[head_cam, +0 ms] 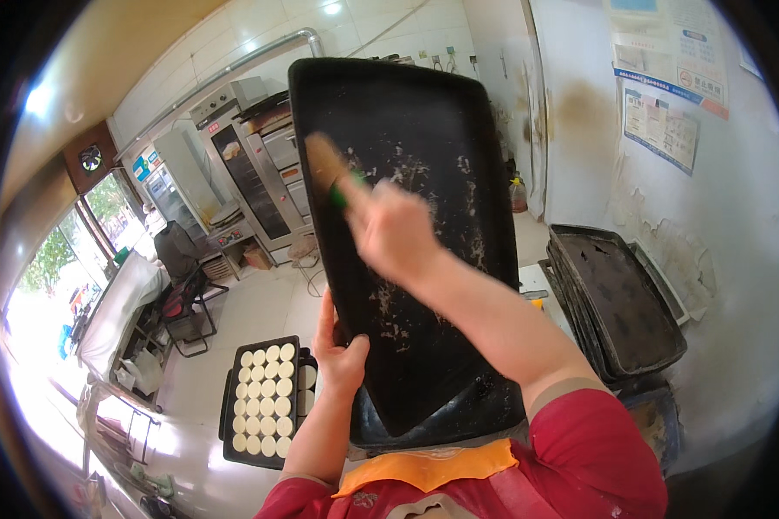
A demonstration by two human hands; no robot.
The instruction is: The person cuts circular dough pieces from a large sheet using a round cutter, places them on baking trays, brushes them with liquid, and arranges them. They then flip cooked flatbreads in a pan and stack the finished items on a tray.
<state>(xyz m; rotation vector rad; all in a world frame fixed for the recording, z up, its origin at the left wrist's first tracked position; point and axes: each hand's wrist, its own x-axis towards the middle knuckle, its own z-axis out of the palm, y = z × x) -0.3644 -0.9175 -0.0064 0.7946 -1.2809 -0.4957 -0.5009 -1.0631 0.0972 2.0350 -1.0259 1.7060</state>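
My left hand (343,360) grips the left edge of a large black baking tray (402,123), thumb over the rim, and holds it up at a tilt. Flaky pale residue dots the tray's inner face. In front of that face my right hand (396,227), blurred, is closed around a tool with a green part (347,188) and a brownish, blurred head (324,159); whether it is a brush or a scraper I cannot tell. The tool's head is near the tray's left side. Beneath the raised tray lies another dark tray (480,415).
A stack of dark baking trays (617,292) leans at the right by the wall. To the lower left, a tray of round pale dough pieces (259,402) stands low. An oven (253,175), a folding chair (182,279) and a covered table (120,311) are farther off.
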